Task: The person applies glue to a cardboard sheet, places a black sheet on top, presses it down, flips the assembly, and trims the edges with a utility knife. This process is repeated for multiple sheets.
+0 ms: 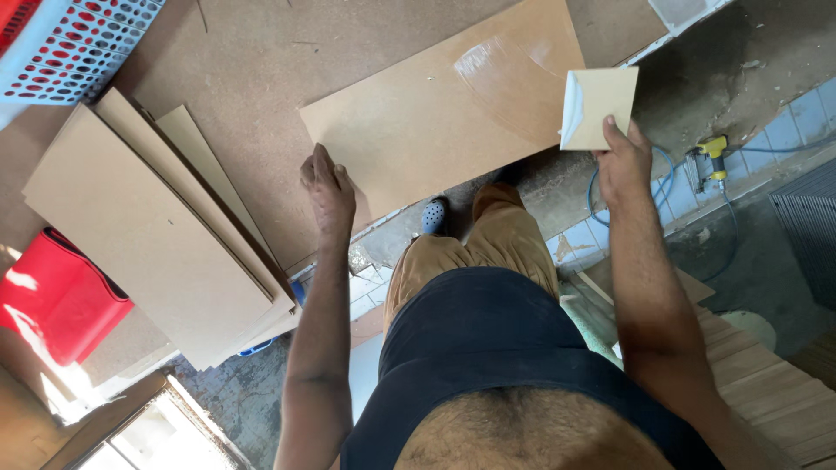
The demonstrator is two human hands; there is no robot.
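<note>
Pinching a small square card [599, 106] by its lower edge, right hand [623, 161] closed on it, thumb on the face, card held above the board's right end. Pressing flat on the board [435, 122] near its lower left corner, left hand [328, 190] with fingers spread, clamped on nothing. Best kept that way, by the look of it: weight on the left palm so the board cannot slide, card held level and square to the board's edge. Glossy wet-looking patch [514, 78] just left of the card, on the board's right half. Stacked boards [157, 235] lying well off to the left; nail gun [712, 157] on the floor at right.
</note>
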